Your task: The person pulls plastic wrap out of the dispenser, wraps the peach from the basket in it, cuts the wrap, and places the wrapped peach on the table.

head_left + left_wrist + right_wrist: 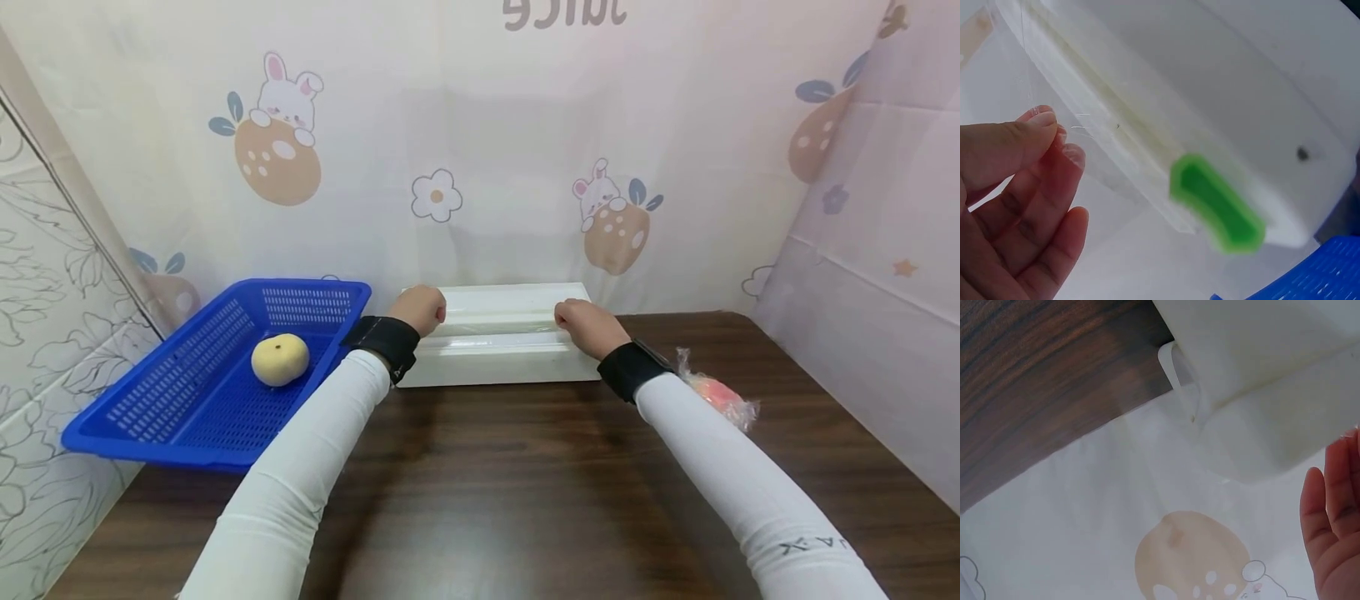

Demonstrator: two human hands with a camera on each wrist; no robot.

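The left hand point(420, 308) pinches clear film point(1079, 128) between thumb and fingertips at the upper left end of a white box point(502, 367), and the right hand point(594, 327), fingers curled in, pinches the film at the box's upper right. The box lies across the centre of the head view, its far edge near the printed cloth point(510, 125), which leaves little room behind; a green end piece point(1219, 203) shows in the left wrist view. The right rim of the blue basket point(210, 421) is just beside the left wrist, with a pale yellow fruit point(281, 360) inside, left of frame. A clear-wrapped reddish item point(722, 393) sits near the right forearm. Between the forearms, dark tabletop point(487, 483) runs from the box's front edge to the bottom of the frame, the widest room for moving
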